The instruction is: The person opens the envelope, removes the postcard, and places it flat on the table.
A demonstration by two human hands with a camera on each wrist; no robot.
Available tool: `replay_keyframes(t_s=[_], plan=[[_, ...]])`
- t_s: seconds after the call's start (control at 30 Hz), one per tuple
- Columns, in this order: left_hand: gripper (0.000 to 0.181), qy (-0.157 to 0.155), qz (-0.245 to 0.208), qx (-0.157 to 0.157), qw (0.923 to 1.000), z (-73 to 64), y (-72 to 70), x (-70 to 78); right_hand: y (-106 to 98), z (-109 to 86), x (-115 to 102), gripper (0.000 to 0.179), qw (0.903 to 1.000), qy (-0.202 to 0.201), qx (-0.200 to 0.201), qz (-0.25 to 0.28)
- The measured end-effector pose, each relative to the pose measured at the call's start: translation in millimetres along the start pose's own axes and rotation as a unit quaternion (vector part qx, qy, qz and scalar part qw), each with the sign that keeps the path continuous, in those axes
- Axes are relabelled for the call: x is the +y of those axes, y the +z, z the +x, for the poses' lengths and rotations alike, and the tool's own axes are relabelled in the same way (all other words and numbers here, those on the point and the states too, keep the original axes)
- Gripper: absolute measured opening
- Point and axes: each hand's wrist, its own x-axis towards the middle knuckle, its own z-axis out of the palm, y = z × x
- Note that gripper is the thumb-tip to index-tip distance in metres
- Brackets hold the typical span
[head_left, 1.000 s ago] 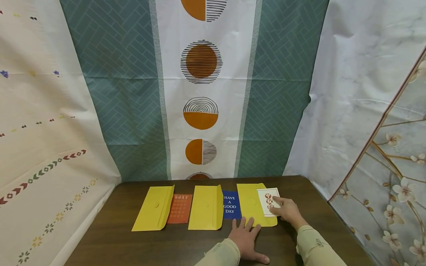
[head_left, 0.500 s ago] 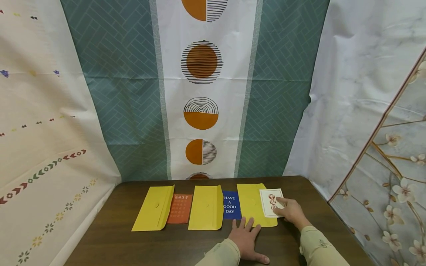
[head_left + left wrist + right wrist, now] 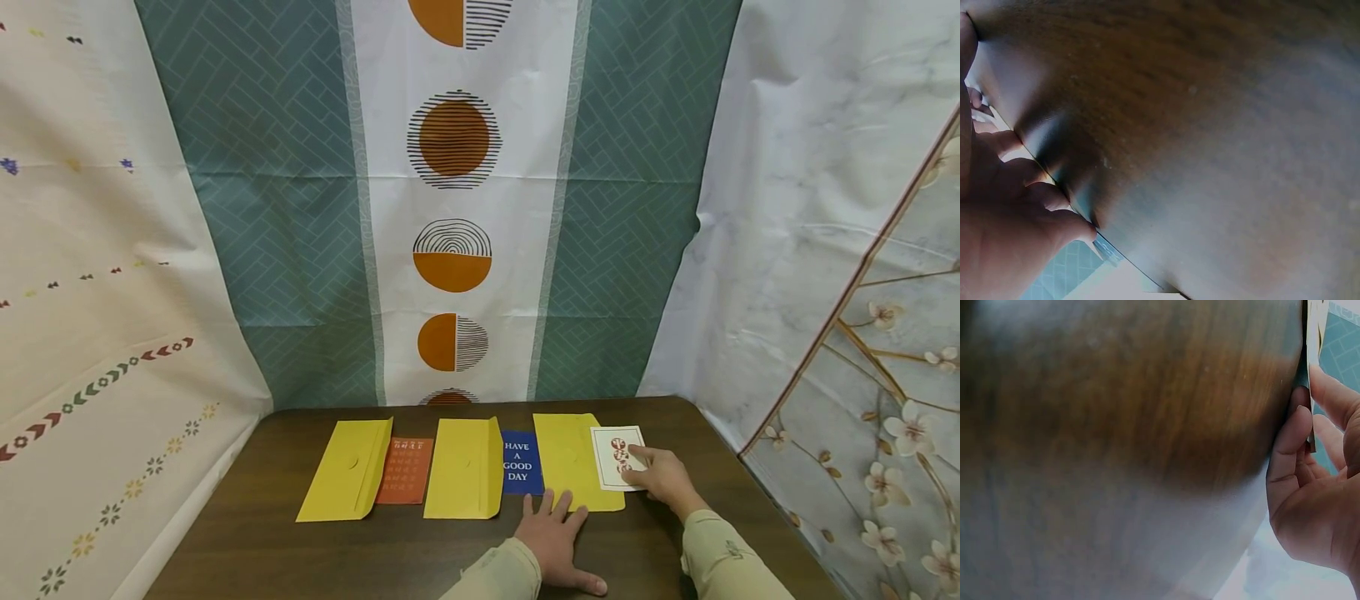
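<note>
My right hand pinches the right edge of a white card with red round lettering. The card overlaps the right part of the rightmost yellow envelope. In the right wrist view, the thumb and fingers grip the card's thin edge just above the tabletop. My left hand rests on the table with its fingers spread, the fingertips at the envelope's lower edge. The left wrist view shows the left hand's fingers pressed along the wood surface.
A blue card reading "HAVE A GOOD DAY" lies left of that envelope. Farther left are a middle yellow envelope, an orange-red card and a left yellow envelope. All lie on a dark wooden table. Patterned cloths hang around it.
My right hand has slid the white card a short way to the right, uncovering more of the yellow envelope. The left hand has stayed in place.
</note>
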Motion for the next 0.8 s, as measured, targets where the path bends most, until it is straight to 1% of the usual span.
replay_keyframes(t_s=[0.23, 0.47, 0.57, 0.7, 0.8], plan=[[0.098, 0.0, 0.003, 0.007, 1.0, 4.4, 5.0, -0.5, -0.3, -1.7, -1.3, 0.066, 1.0, 0.006, 0.001, 0.008], [0.099, -0.005, 0.009, 0.006, 0.9999, 9.1, 10.5, -1.8, -5.6, -2.2, -0.5, 0.066, 0.9999, 0.008, -0.001, -0.012], [0.1, -0.005, 0.011, 0.006, 0.9999, 8.3, 10.1, -2.0, -8.5, -2.7, 0.8, 0.067, 0.9999, 0.007, -0.003, -0.012], [0.1, -0.005, 0.004, 0.0, 1.0, 6.9, 8.0, -2.0, -11.9, -3.4, 3.8, 0.066, 0.9999, 0.008, -0.006, -0.013], [0.101, -0.004, 0.0, 0.002, 1.0, 7.9, 8.7, -2.0, -14.6, -3.6, 6.9, 0.066, 0.9999, 0.007, -0.007, -0.014]])
